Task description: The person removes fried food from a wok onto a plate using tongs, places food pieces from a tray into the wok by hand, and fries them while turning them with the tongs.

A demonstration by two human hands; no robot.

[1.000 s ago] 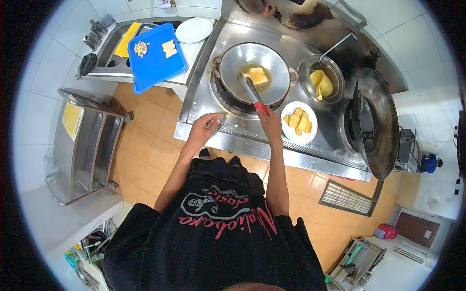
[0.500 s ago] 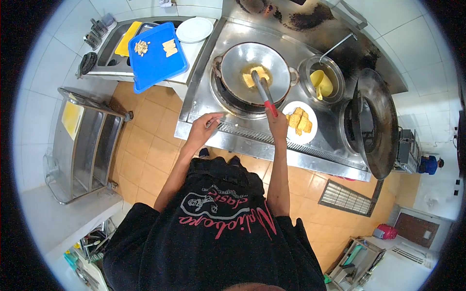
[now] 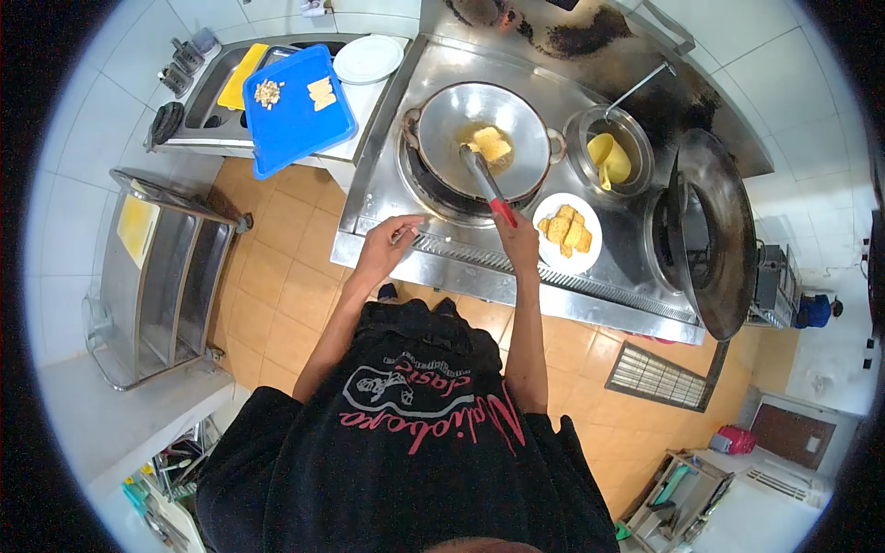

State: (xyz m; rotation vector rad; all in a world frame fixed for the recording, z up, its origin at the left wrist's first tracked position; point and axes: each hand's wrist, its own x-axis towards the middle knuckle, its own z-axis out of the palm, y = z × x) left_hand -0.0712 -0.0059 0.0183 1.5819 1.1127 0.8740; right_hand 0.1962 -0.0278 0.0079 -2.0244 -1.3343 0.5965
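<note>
My right hand (image 3: pixel 521 241) is closed round the red handle of the metal tongs (image 3: pixel 487 182). The tongs' tips reach into a wok (image 3: pixel 442 120) on the burner, at the left side of yellow pieces of food (image 3: pixel 491 145) lying in oil. Just right of my right hand, a white plate (image 3: pixel 584 261) carries several golden-brown fried pieces (image 3: pixel 566 230). My left hand (image 3: pixel 391 247) is at the stove's front edge, its fingers loosely bent and apart from the thumb, with nothing seen in it.
A blue tray (image 3: pixel 300 124) with cut food lies at the back left, beside a white plate (image 3: pixel 369 59). A pot (image 3: pixel 636 138) holding a yellow scoop (image 3: pixel 608 158) stands right of the wok. Farther right, a large dark wok (image 3: pixel 724 240) leans on its side.
The tongs moved from the middle of the wok back toward its left side, and my right hand shifted slightly left. The food in the oil changed position. My left hand stayed still.
</note>
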